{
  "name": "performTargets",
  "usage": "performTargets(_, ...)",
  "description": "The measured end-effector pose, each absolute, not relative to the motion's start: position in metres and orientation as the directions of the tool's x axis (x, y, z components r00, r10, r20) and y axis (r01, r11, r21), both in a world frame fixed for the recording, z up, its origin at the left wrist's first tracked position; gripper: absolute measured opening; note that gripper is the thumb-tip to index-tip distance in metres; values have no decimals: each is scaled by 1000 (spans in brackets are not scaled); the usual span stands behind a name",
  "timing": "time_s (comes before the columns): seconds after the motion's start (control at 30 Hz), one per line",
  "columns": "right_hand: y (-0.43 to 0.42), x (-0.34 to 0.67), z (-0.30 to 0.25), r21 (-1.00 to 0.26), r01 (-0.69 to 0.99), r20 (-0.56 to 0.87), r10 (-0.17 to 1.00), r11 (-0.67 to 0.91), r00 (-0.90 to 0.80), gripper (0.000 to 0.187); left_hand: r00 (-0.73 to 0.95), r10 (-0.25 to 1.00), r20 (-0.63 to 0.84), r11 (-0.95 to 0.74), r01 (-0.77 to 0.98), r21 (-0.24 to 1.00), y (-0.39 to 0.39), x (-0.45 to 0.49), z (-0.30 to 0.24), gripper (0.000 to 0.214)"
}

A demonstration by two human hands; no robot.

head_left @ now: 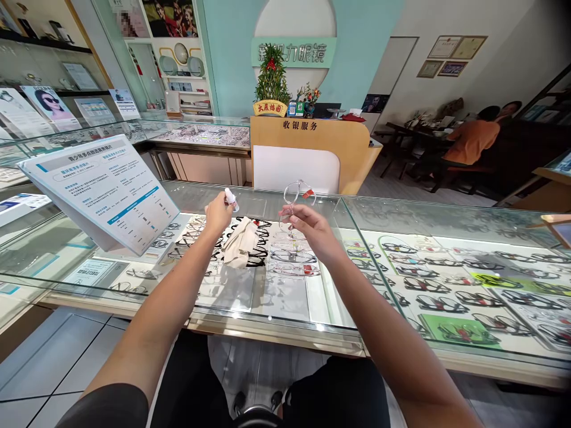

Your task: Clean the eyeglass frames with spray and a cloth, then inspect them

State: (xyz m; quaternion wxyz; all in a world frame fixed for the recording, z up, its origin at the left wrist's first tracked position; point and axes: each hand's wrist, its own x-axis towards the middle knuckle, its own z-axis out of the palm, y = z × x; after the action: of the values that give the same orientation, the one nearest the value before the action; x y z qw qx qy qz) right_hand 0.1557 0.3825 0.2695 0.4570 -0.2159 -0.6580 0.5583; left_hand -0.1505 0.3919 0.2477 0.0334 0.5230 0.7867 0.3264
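I have a white bottle (pixel 231 200) in my left hand (pixel 218 214) and glasses (pixel 294 203) in my right hand (pixel 314 228).
Working from the feed, I use the beige cloth (pixel 241 244) on the counter (pixel 223 326) as landmark: the bottle is just past its far end, slightly left; the glasses are raised, beyond it and to its right. Left fingers curl closed around the bottle; right fingers pinch the frame. I can't tell which way the bottle's tip faces, so I'd check that first. To do this hold well, I judge the pinch belongs on the frame, off the lenses, and light enough to spare the thin rim. I'd also give the sign (pixel 102 184), left of the cloth, a wide berth with the left elbow.
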Motion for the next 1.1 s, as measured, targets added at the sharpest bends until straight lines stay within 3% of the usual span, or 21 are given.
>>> performTargets(0.5,377,156,273,-932,-206,362,790,297,-495,43,-414,890,189,337,879,338,397,-144,240,27)
performTargets(1.1,377,155,273,-933,-189,360,787,306,-501,44,-403,894,198,339,895,289,397,-140,239,31)
